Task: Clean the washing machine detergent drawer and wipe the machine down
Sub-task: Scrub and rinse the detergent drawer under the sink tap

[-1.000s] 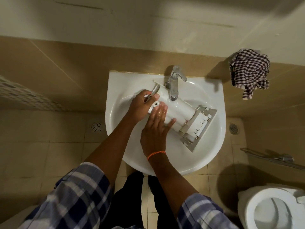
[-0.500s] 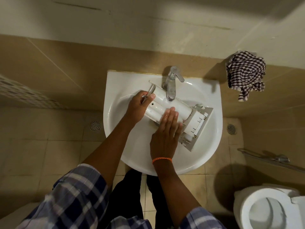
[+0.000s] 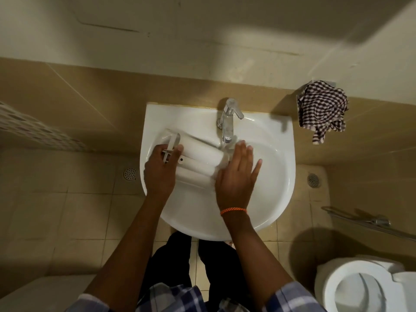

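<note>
The white plastic detergent drawer [image 3: 198,158] lies across the white sink [image 3: 270,199], underside up, its right end under the chrome tap [image 3: 228,122]. My left hand [image 3: 159,174] grips the drawer's left end near its front panel. My right hand [image 3: 236,176] lies flat with straight fingers over the drawer's right end, hiding that end. Motion blur softens the drawer's edges.
A checked cloth [image 3: 320,109] hangs on the wall to the right of the sink. A toilet [image 3: 364,287] stands at bottom right, with a metal rail [image 3: 364,221] above it. Floor drains [image 3: 130,173] sit on both sides of the sink.
The drawer has shifted left in the sink, with my left hand moving left along with it. My right hand slid right along the drawer to its far end, now covering the ribbed part.
</note>
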A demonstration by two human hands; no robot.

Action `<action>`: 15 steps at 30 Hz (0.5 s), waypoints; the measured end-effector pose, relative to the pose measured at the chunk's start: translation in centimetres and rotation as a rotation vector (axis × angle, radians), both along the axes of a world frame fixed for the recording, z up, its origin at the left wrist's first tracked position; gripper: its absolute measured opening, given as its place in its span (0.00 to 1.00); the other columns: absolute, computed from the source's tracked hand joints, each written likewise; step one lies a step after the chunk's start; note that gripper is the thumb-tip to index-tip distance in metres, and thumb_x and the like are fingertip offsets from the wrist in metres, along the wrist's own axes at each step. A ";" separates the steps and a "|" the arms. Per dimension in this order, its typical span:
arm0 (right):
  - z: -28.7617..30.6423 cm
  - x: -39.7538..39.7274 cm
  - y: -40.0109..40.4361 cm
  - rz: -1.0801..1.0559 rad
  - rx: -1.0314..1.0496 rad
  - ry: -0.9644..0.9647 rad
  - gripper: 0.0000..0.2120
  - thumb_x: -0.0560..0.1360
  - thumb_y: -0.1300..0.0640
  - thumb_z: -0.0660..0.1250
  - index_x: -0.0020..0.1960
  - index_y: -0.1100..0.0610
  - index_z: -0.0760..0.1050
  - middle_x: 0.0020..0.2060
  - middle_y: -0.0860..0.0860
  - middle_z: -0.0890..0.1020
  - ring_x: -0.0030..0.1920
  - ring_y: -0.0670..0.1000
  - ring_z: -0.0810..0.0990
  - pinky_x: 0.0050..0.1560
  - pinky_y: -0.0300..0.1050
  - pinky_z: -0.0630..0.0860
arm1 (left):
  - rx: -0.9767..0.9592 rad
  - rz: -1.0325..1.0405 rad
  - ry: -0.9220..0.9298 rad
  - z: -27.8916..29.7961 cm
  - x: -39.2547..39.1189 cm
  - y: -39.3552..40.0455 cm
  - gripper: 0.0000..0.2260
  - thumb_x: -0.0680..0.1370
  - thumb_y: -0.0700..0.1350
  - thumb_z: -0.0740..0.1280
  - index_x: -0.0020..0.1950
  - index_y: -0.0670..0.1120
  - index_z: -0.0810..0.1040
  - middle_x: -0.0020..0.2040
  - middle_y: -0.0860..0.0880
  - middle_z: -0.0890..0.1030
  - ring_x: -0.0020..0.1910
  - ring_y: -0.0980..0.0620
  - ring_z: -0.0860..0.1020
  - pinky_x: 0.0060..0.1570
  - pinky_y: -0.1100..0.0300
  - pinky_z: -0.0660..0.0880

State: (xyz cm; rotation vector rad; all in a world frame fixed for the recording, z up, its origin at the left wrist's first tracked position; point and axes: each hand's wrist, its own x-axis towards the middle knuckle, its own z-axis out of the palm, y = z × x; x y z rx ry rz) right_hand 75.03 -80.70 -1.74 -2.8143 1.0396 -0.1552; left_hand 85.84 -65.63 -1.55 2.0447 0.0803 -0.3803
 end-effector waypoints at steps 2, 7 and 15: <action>0.0 0.3 -1.4 -0.108 0.083 -0.058 0.37 0.78 0.52 0.66 0.83 0.60 0.58 0.81 0.58 0.65 0.82 0.59 0.62 0.79 0.66 0.61 | 0.024 0.006 0.003 0.4 0.2 0.8 0.30 0.75 0.77 0.64 0.60 0.53 0.80 0.47 0.57 0.84 0.48 0.57 0.83 0.54 0.48 0.83; -1.4 0.2 -2.8 -0.411 0.678 -0.158 0.45 0.75 0.39 0.74 0.83 0.55 0.58 0.77 0.57 0.69 0.74 0.61 0.72 0.70 0.60 0.74 | 0.131 0.022 -0.047 2.2 -0.6 0.8 0.34 0.73 0.78 0.64 0.62 0.51 0.79 0.48 0.57 0.83 0.46 0.56 0.83 0.50 0.51 0.83; -2.9 0.0 -5.1 -0.390 0.961 -0.251 0.16 0.74 0.40 0.75 0.45 0.51 0.78 0.40 0.45 0.83 0.40 0.47 0.81 0.47 0.48 0.77 | 0.156 -0.216 0.056 5.9 1.6 2.0 0.25 0.79 0.73 0.61 0.56 0.55 0.84 0.48 0.54 0.87 0.45 0.51 0.86 0.50 0.47 0.84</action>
